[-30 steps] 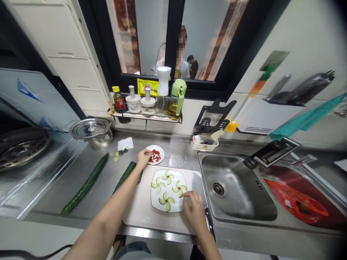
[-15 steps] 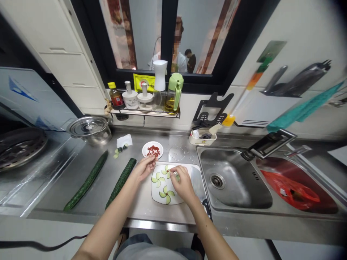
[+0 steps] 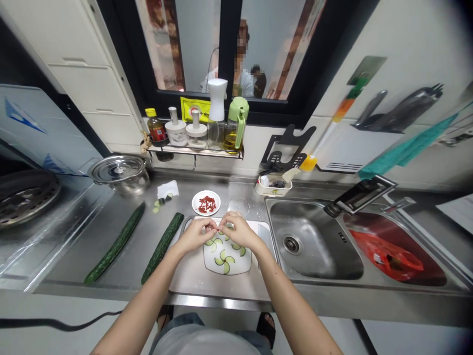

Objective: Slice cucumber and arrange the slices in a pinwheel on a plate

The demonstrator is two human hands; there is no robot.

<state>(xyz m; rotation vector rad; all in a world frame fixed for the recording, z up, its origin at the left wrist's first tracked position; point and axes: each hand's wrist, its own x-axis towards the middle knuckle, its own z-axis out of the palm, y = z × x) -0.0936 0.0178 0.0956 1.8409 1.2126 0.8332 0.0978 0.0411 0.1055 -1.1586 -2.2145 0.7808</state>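
My left hand (image 3: 196,233) and my right hand (image 3: 238,230) meet fingertip to fingertip over the far edge of a white square plate (image 3: 244,265). Both are pinched; what they pinch is too small to make out. The plate carries green cucumber slices (image 3: 225,259) laid out as pinwheel flowers and sits on a white cutting board (image 3: 192,276). Just beyond the hands stands a small white dish of red goji berries (image 3: 206,203).
Two whole cucumbers (image 3: 115,244) (image 3: 163,246) lie left of the board. A lidded steel pot (image 3: 118,173) stands at back left, a condiment rack (image 3: 195,143) on the wall. The steel sink (image 3: 314,244) is to the right, with a red bag (image 3: 388,254) beyond it.
My left hand left the berry dish and came back over the plate. My right hand moved from the plate's near right edge to its far edge, meeting the left.
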